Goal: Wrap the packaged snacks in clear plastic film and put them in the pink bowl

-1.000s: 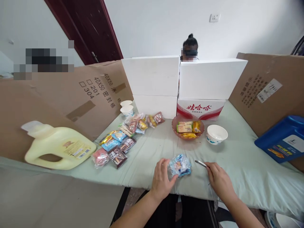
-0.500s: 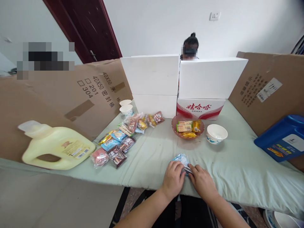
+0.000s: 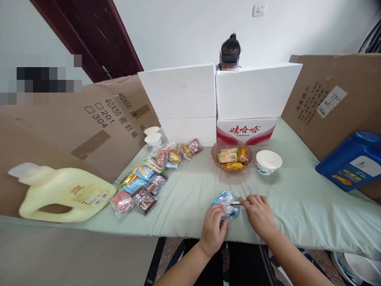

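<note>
A crumpled blue-and-clear plastic wrapper [image 3: 228, 197] lies on the table near its front edge. My left hand [image 3: 212, 227] is at its near left side, with bent fingers holding down its edge. From the right, my right hand [image 3: 259, 213] pinches a slim, stick-like thing [image 3: 236, 203], silvery with a dark part. Its tip points left over the wrapper; I cannot make out its exact kind. Beyond the hands stands a pink glass bowl [image 3: 214, 162] with several wrapped snacks [image 3: 228, 157] in it. A white paper bowl [image 3: 268, 162] is to its right.
Several packaged snacks [image 3: 145, 200] form a heap at the left, with paper bowls [image 3: 154, 140] behind. A yellow jug [image 3: 89, 204] and a blue bottle [image 3: 354, 159] lie at the sides. White boxes [image 3: 187, 93] and cardboard panels [image 3: 119, 103] wall the table; a person [image 3: 230, 49] is behind.
My hands have moved apart, the right one drawing rightward with the stick-like thing. More of the wrapper shows now. The view has shifted slightly.
</note>
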`<action>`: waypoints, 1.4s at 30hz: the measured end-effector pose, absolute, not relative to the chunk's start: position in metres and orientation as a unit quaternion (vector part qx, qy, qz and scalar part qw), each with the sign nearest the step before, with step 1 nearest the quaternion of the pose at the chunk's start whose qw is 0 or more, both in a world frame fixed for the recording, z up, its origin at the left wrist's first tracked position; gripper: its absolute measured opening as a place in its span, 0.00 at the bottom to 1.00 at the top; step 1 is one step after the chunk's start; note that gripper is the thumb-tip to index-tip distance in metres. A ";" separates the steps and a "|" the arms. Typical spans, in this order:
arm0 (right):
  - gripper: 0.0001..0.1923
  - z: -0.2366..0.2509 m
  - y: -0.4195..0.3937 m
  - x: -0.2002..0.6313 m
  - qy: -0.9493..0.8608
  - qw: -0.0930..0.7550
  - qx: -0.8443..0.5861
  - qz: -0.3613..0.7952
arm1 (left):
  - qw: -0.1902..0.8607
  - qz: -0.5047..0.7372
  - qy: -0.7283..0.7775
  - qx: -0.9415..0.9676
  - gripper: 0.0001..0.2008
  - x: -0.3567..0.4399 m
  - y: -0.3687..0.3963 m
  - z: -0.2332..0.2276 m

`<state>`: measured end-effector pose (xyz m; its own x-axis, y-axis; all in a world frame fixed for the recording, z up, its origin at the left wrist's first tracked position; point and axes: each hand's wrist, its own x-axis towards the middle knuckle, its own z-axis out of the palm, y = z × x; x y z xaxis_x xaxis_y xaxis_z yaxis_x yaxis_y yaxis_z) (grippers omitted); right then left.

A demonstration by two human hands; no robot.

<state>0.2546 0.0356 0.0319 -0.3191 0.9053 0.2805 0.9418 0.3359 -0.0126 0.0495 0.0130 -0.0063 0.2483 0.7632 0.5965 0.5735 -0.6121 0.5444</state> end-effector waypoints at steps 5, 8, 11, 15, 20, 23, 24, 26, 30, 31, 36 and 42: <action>0.15 0.014 0.028 0.314 -0.715 0.102 -0.682 -0.117 | 0.132 0.436 0.494 0.741 0.22 0.051 0.017 -0.011; 0.17 0.008 0.023 0.312 -0.695 0.188 -0.686 -0.107 | 0.157 0.422 0.495 0.743 0.07 0.053 0.019 -0.011; 0.25 0.009 0.023 0.276 -0.759 0.283 -0.586 -0.006 | 0.229 0.437 0.482 0.724 0.09 0.050 0.019 -0.007; 0.26 0.014 0.033 0.227 -0.815 0.288 -0.491 0.111 | 0.335 0.458 0.489 0.662 0.11 0.031 0.019 0.000; 0.14 0.008 0.041 0.233 -0.741 0.333 -0.547 0.203 | 0.322 0.510 0.575 0.553 0.13 -0.025 0.029 0.005; 0.15 -0.003 0.040 0.260 -0.658 0.390 -0.611 0.204 | 0.298 0.528 0.618 0.501 0.15 -0.056 0.034 -0.001; 0.15 -0.005 0.038 0.269 -0.636 0.395 -0.632 0.200 | 0.276 0.542 0.629 0.484 0.15 -0.062 0.035 -0.003; 0.14 -0.006 0.032 0.281 -0.612 0.396 -0.659 0.184 | 0.197 0.574 0.643 0.467 0.16 -0.067 0.033 -0.003; 0.11 0.017 0.011 0.274 -0.660 0.431 -0.603 0.118 | 0.074 0.554 0.560 0.612 0.05 -0.048 0.022 0.019; 0.10 0.026 0.006 0.266 -0.697 0.434 -0.561 0.111 | 0.086 0.520 0.517 0.674 0.04 -0.040 0.018 0.027; 0.13 0.042 0.008 0.224 -0.842 0.313 -0.418 0.136 | 0.136 0.303 0.425 0.842 0.11 -0.003 0.014 0.046; 0.20 0.020 0.028 0.219 -0.801 0.180 -0.555 0.137 | 0.110 0.164 0.546 0.815 0.25 -0.003 0.023 0.035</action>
